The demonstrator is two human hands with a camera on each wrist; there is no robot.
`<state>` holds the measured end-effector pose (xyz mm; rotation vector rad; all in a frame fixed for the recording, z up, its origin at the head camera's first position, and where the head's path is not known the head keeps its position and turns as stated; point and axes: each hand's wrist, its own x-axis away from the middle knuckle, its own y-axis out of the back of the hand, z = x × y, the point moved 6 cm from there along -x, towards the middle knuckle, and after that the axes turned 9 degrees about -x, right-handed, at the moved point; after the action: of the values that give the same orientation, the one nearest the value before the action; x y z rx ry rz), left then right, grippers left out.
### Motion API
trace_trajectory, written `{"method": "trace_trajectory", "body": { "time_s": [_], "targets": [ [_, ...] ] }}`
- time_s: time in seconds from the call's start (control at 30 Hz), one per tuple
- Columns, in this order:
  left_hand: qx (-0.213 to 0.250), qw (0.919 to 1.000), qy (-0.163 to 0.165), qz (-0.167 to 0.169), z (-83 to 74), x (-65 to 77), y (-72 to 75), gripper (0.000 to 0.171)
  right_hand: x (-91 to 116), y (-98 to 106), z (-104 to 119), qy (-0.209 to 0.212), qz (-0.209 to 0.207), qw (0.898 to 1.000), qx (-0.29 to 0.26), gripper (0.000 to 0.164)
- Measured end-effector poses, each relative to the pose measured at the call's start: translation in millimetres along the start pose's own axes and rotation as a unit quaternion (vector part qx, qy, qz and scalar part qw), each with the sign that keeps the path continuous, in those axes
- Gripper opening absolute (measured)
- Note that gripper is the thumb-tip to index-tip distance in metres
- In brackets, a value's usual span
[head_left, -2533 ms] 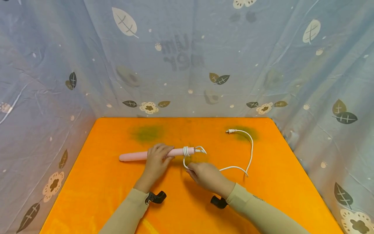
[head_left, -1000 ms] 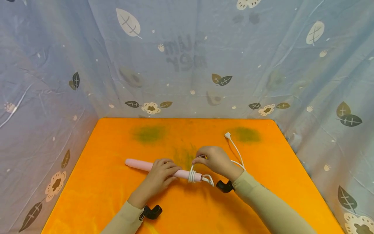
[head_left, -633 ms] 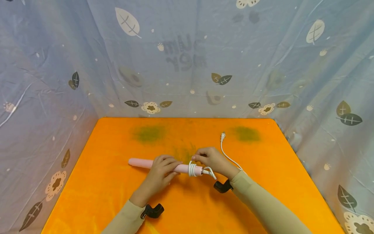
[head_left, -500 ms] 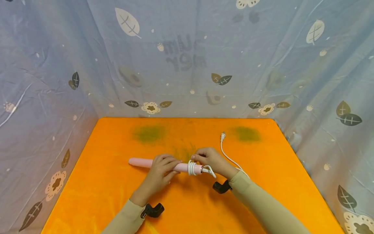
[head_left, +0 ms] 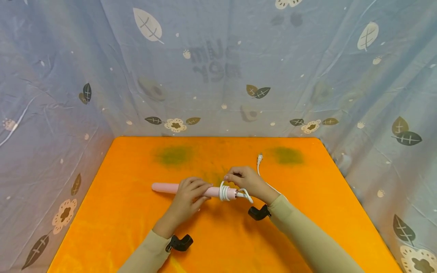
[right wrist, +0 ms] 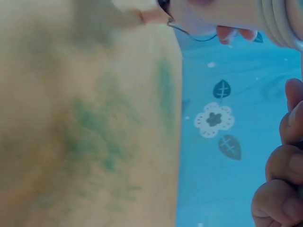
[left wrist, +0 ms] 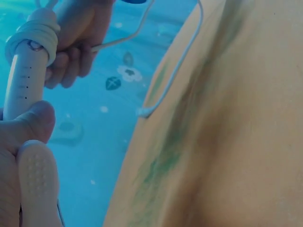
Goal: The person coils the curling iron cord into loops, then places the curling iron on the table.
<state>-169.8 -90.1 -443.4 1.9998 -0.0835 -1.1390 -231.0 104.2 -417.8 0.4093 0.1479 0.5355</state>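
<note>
A pink curling iron [head_left: 165,187] lies crosswise above the orange table, its rounded tip toward the left. My left hand [head_left: 187,195] grips its middle, the thumb near a lever with raised dots [left wrist: 38,177] in the left wrist view. White power cord [head_left: 224,192] is wound in several turns round the handle's right end. With thumb and fingertips my right hand [head_left: 250,182] pinches the cord just past the coils, on the handle's far side. In the right wrist view, curled fingers [right wrist: 284,170] show below the coils.
The cord's loose end runs behind the right wrist to a two-pin plug [head_left: 260,158] on the table [head_left: 119,212] toward the back. A patterned curtain [head_left: 218,76] encloses the table at the back and both sides. Black wrist mounts [head_left: 181,242] stick out from both wrists.
My right hand has carried the cord from the handle's near side round to its far side, adding to the coils. The plug has been drawn left. My left hand keeps gripping the iron.
</note>
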Motion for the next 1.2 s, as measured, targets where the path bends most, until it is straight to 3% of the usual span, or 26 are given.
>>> {"method": "trace_trajectory", "body": {
  "time_s": [0.17,0.47,0.6,0.73,0.8,0.97,1.1,1.2],
  "targets": [
    [-0.014,0.9993,-0.033,0.012,-5.6,-1.5,-1.3,0.037,-2,0,8,0.034,0.006,0.999,0.023,0.023],
    [-0.006,0.9999,-0.012,0.004,-5.9,-3.3,3.3,0.039,0,13,3,0.048,-0.017,0.998,0.025,0.019],
    [0.001,0.9999,-0.011,-0.007,-6.7,-5.7,6.5,0.042,-1,14,1,0.034,-0.012,0.999,0.014,0.022],
    [0.015,0.9995,-0.001,-0.026,-5.9,-8.6,10.4,0.043,-2,6,-10,-0.005,0.002,0.999,-0.037,0.028],
    [0.015,0.9993,0.005,-0.035,-4.4,-8.8,11.2,0.044,-1,1,-16,-0.005,0.001,0.999,-0.048,0.026],
    [0.005,0.9983,0.04,-0.043,4.9,-7.9,10.5,0.045,5,-10,-21,0.044,-0.022,0.999,0.004,0.021],
    [-0.001,0.9963,0.072,-0.048,13.0,-8.3,10.3,0.045,12,-25,-27,0.018,-0.015,0.999,0.047,0.028],
    [-0.008,0.9943,0.091,-0.054,17.8,-9.5,10.3,0.045,16,-36,-27,0.037,-0.012,0.995,0.092,0.029]
  ]
}}
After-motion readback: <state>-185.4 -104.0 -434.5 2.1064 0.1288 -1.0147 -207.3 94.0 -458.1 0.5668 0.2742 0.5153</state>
